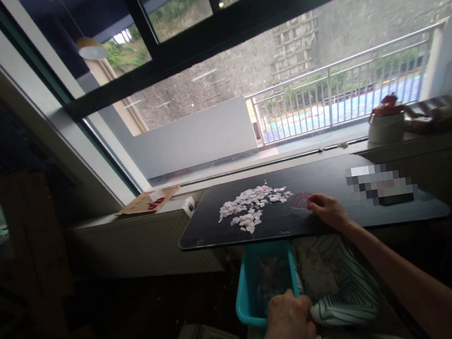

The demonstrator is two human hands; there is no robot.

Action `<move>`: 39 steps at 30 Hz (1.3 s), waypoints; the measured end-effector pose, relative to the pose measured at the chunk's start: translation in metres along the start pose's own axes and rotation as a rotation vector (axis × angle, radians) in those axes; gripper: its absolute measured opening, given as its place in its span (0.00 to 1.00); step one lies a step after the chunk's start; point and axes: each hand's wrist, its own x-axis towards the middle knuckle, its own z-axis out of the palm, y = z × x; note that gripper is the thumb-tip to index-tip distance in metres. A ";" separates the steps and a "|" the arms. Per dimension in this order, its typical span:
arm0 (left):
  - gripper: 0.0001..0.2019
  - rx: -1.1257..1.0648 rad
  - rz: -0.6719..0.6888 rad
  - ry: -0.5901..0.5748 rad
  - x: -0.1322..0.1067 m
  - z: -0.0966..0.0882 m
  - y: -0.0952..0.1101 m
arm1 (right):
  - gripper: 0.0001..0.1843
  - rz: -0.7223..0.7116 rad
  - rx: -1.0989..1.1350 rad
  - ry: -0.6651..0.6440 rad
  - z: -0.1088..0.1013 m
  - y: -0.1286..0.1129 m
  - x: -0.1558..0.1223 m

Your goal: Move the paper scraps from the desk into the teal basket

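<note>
Scraps (252,208) lay left of your right hand (329,210), half-curled, fingertips on a pink piece (300,200).
Your left hand (287,323) gripped the bin (244,296) below the table's (328,177) front edge.

Bare tabletop (328,177) is left between pale scraps (252,205) and blurred items (382,184); the space beneath is filled by a teal bin (246,296).

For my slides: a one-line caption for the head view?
By a window, right hand rests beside pale scraps on a dark table; left hand grips a teal bin below.
</note>
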 end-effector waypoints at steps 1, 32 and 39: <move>0.11 0.003 0.003 0.001 -0.001 0.000 -0.001 | 0.14 0.003 0.002 0.000 0.000 0.001 0.000; 0.15 0.058 -0.049 -0.207 0.016 0.002 -0.007 | 0.17 -0.084 -0.047 -0.026 0.026 -0.004 0.040; 0.16 0.030 -0.087 -0.203 0.015 0.001 -0.013 | 0.14 -0.119 -0.185 -0.010 0.043 -0.010 0.060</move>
